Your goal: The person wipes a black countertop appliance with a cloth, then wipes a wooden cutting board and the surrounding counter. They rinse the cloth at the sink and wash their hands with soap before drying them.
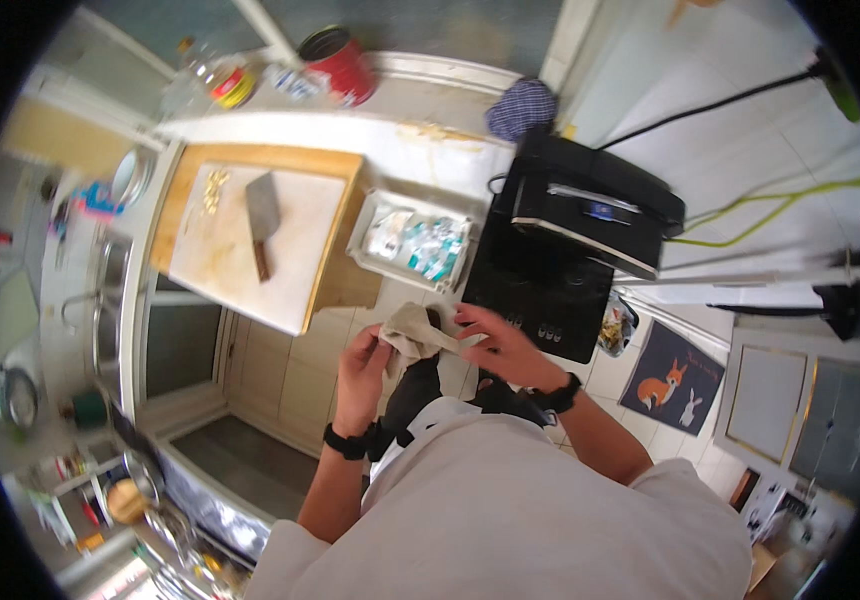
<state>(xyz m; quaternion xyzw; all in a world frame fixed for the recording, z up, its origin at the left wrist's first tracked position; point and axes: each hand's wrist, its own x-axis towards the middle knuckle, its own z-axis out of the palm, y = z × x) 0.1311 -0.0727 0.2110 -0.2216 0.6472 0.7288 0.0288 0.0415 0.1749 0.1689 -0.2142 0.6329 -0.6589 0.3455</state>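
My left hand [364,367] pinches a beige cloth [413,335] between thumb and fingers, in front of my body. At the cloth's right end is my right hand [501,351], its fingers spread and slightly blurred; whether it grips the cloth cannot be told. Farther off to the left, a cleaver [263,214] with a wooden handle lies on a white cutting board [299,225]. Small pale chopped pieces [214,190] sit beside its blade, near the board's far left corner.
Beyond my hands stands a white plastic basket [359,251] with small packets. A black appliance [587,210] rests at the far end of a black cooktop [539,300]. A red can [338,66] and an oil bottle [229,84] stand on the windowsill. A fox-patterned mat [671,379] lies on the floor.
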